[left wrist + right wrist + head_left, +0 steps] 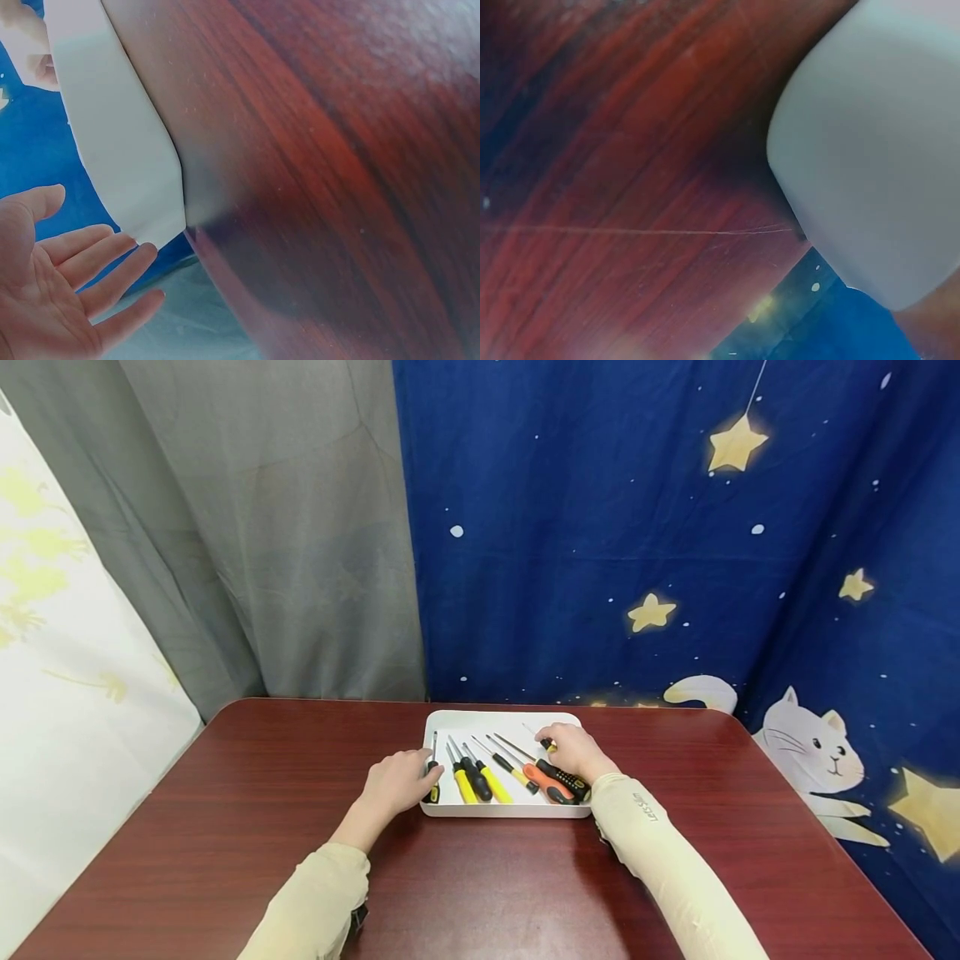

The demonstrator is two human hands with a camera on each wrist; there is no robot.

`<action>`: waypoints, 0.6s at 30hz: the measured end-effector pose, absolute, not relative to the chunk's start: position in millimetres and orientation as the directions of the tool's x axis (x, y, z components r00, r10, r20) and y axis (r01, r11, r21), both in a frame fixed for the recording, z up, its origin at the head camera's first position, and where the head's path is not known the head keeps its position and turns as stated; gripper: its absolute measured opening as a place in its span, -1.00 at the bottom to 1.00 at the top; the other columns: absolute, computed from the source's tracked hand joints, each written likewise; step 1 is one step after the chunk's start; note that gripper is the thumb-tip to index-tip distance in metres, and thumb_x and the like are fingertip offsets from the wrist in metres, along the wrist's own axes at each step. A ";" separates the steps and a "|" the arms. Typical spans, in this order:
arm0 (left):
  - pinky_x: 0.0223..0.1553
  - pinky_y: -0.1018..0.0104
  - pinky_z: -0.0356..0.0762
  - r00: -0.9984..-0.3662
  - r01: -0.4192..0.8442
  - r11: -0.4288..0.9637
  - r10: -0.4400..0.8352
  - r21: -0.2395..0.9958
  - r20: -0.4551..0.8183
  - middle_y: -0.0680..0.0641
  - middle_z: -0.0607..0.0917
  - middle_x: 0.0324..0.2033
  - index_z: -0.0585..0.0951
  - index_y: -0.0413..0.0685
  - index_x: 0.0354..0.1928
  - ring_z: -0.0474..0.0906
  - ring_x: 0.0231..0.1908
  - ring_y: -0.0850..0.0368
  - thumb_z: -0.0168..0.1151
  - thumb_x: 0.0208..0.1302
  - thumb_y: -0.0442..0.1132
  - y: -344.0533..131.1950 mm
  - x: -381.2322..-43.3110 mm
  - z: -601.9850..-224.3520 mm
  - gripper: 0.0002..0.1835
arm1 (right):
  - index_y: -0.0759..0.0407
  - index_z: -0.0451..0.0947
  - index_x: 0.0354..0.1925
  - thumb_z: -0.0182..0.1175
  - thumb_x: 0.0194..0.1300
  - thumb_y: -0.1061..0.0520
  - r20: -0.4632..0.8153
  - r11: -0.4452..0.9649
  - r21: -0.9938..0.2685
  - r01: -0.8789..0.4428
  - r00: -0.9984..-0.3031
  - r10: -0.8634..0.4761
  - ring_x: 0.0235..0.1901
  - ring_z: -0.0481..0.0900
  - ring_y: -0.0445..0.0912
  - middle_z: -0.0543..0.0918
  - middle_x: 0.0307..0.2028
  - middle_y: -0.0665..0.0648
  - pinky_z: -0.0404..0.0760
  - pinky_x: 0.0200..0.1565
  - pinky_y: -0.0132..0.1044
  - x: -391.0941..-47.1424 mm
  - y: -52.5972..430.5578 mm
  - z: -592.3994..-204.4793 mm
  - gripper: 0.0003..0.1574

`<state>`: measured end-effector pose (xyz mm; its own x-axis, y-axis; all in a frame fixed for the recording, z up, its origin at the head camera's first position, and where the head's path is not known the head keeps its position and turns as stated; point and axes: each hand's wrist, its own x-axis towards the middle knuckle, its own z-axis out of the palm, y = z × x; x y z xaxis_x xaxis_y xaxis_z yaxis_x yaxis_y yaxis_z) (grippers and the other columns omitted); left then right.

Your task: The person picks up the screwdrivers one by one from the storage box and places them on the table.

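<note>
Dark-blue star-printed curtain cloth fills the head view's upper right, behind a glossy red-brown wooden table. Near centre, the right hand pinches a slim black-and-yellow-handled screwdriver, which lies under its fingertips in the upper right of a white rectangular tray; the left hand is at the left rim. Only the left wrist view shows that hand's palm and spread, relaxed fingers, while the right wrist view hides the pinch behind the tray.

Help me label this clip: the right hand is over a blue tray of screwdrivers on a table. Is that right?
The tray is white, not blue, as the head view shows. The right hand is over this tray of screwdrivers on a table.
</note>
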<state>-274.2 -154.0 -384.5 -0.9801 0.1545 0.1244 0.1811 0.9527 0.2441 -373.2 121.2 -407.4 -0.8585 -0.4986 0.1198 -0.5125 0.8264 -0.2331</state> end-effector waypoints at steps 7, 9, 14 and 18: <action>-0.49 0.07 0.41 -0.979 0.186 0.952 0.158 0.245 0.129 -0.12 0.61 -0.35 0.57 -0.12 -0.13 0.53 -0.42 -0.02 0.05 0.16 0.01 -153.6 -273.7 -383.8 -0.61 | 0.18 0.58 -0.16 0.11 -0.16 0.40 0.140 0.815 -0.230 -0.532 -0.847 -0.513 -0.18 0.50 -0.02 0.59 -0.24 0.10 0.40 -0.15 -0.13 -372.1 122.4 -402.9 -0.52; -0.50 0.09 0.40 -0.979 0.186 0.952 0.159 0.241 0.130 -0.11 0.61 -0.37 0.57 -0.11 -0.14 0.52 -0.44 0.00 0.05 0.16 0.01 -153.5 -273.7 -383.7 -0.62 | 0.18 0.58 -0.16 0.10 -0.15 0.40 0.141 0.815 -0.234 -0.530 -0.848 -0.511 -0.18 0.50 -0.02 0.59 -0.24 0.10 0.40 -0.15 -0.13 -371.6 122.3 -401.6 -0.52; -0.51 0.11 0.40 -0.979 0.188 0.952 0.161 0.242 0.127 -0.09 0.61 -0.40 0.57 -0.12 -0.17 0.51 -0.47 0.03 0.06 0.16 0.00 -153.4 -273.9 -383.3 -0.64 | 0.18 0.58 -0.14 0.08 -0.13 0.41 0.133 0.816 -0.254 -0.518 -0.855 -0.501 -0.16 0.48 -0.02 0.59 -0.21 0.11 0.39 -0.13 -0.14 -369.9 122.2 -398.0 -0.51; -0.51 0.11 0.40 -0.979 0.189 0.950 0.162 0.247 0.126 -0.10 0.61 -0.38 0.57 -0.13 -0.14 0.51 -0.45 0.02 0.06 0.16 0.00 -153.5 -273.6 -383.1 -0.62 | 0.15 0.58 -0.12 0.07 -0.11 0.41 0.120 0.826 -0.256 -0.501 -0.865 -0.488 -0.14 0.48 -0.03 0.57 -0.19 0.10 0.39 -0.13 -0.14 -369.2 123.1 -395.1 -0.50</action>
<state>-273.6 -153.5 -383.1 -0.9787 0.1615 0.1264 0.1888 0.9504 0.2473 -369.2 123.1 -395.1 -0.8648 -0.4876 0.1195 -0.5014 0.8264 -0.2565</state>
